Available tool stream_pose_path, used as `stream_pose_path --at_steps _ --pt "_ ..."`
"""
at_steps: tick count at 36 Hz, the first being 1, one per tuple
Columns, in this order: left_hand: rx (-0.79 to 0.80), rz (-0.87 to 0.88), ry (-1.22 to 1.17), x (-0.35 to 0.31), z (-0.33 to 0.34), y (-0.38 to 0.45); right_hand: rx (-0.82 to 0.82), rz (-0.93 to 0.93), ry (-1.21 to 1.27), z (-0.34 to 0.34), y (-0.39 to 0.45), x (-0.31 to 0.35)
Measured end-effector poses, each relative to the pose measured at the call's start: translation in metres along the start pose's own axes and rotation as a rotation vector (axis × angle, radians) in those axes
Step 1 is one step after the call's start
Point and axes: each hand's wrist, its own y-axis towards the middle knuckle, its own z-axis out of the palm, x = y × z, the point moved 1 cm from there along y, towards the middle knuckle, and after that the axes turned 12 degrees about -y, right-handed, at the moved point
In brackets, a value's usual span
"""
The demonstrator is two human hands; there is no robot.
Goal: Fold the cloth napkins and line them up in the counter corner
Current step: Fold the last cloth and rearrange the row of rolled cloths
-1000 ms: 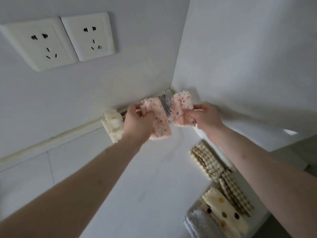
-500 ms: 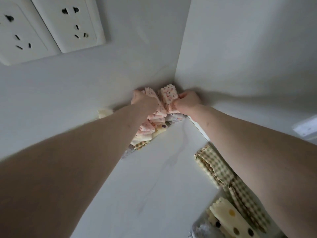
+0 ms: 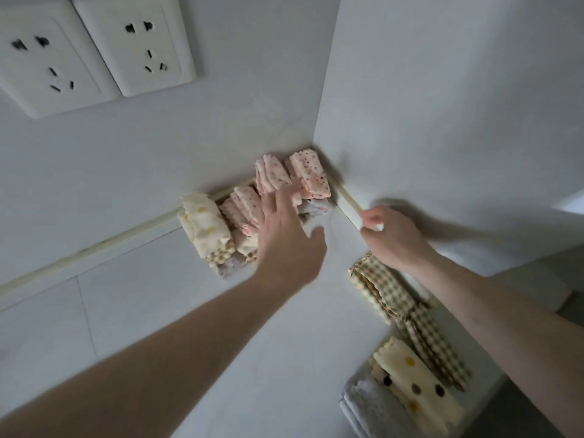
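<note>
Step in hand: you look to be tidying the row of folded napkins in the corner; the two pink dotted napkins point(image 3: 294, 178) lie at the far end against the wall joint.
Left hand point(image 3: 286, 238): spread flat, fingers straight, fingertips resting on the pink napkins nearest you; it grips nothing.
Right hand point(image 3: 395, 235): fingers loosely curled beside the right wall, holding nothing that shows; whether it touches the counter point(image 3: 221, 343) you cannot tell.
Row under your left hand: the pink pieces run from the corner toward your left; the cream yellow-dotted napkin point(image 3: 205, 226) closes the row just left of your left hand, and a checked edge and a pale grey piece show beneath it.
Still waiting: just below your right wrist lies the checked napkin stack point(image 3: 385, 289), then nearer you the cream napkin with dark dots point(image 3: 414, 384) on a grey folded napkin point(image 3: 373, 409).
Wall: two socket plates point(image 3: 94, 55) are above your left forearm.
Progress: judged about halfway, since a second group is not yet in the row.
Next move: lift your left hand clear, bring your right hand back to the checked stack, pinch the top piece by its folded edge, and set it beside the cream end, edges flush with the wall.
</note>
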Motion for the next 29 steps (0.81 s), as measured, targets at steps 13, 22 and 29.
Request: stream_pose_path --at_steps 13,22,29 --pt "0.58 -0.435 0.206 0.048 0.054 -0.155 0.125 0.065 -0.248 0.03 -0.071 -0.054" --pt "0.39 -0.53 0.162 0.059 0.065 -0.178 0.132 0.105 -0.115 0.052 -0.081 -0.041" --pt "0.325 -0.507 0.093 0.078 0.037 -0.167 0.122 0.035 -0.015 0.056 -0.079 -0.021"
